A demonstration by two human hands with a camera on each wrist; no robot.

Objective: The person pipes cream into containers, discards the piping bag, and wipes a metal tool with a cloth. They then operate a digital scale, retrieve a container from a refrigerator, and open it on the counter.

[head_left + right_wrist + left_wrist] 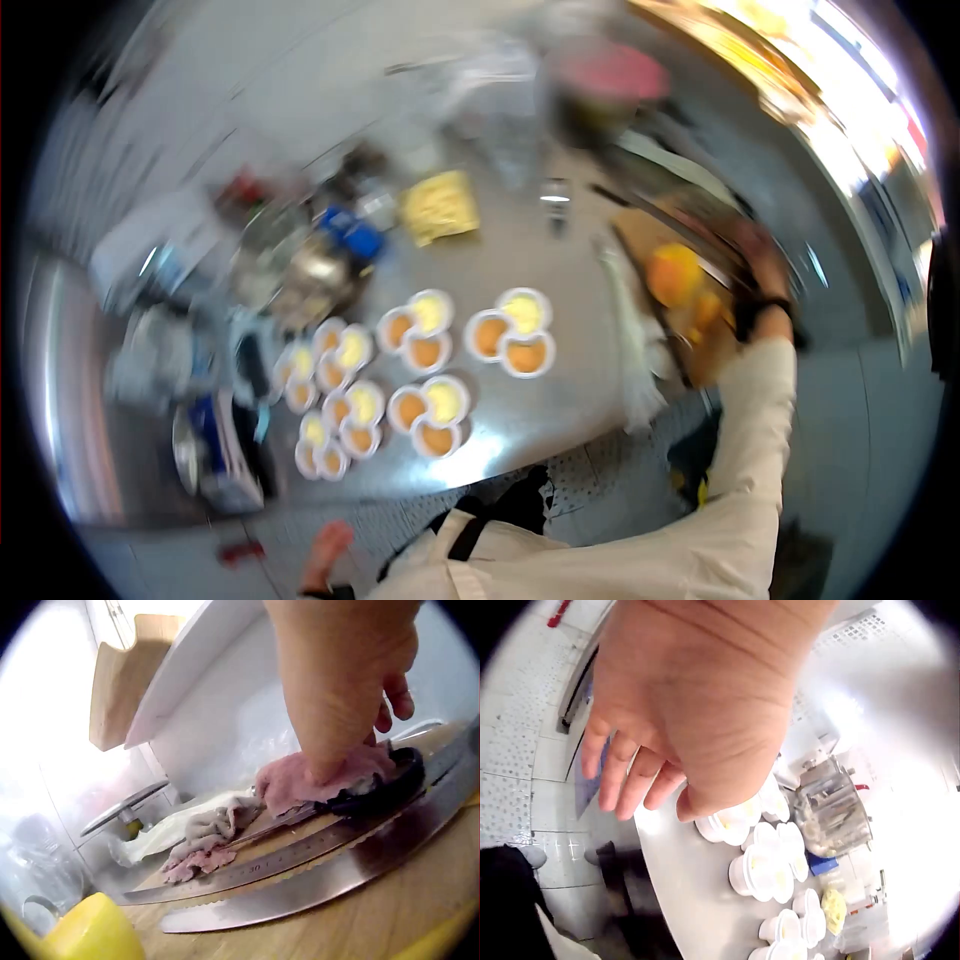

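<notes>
Gripping a cloth pressed onto the knives beneath it, the right hand seems mid-wipe; the job looks unfinished. Left hand hangs slack, fingers loose, above filled cups.

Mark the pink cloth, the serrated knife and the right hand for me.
pink cloth (283, 786): right wrist view, its bunched left fold.
serrated knife (315, 887): right wrist view, mid-blade.
right hand (337, 690): right wrist view, back of the hand.

Cloth under right hand, draped over knife handle. Knives flat on cutting board, blades running left of hand. Cups clustered on table, below left hand.
</notes>
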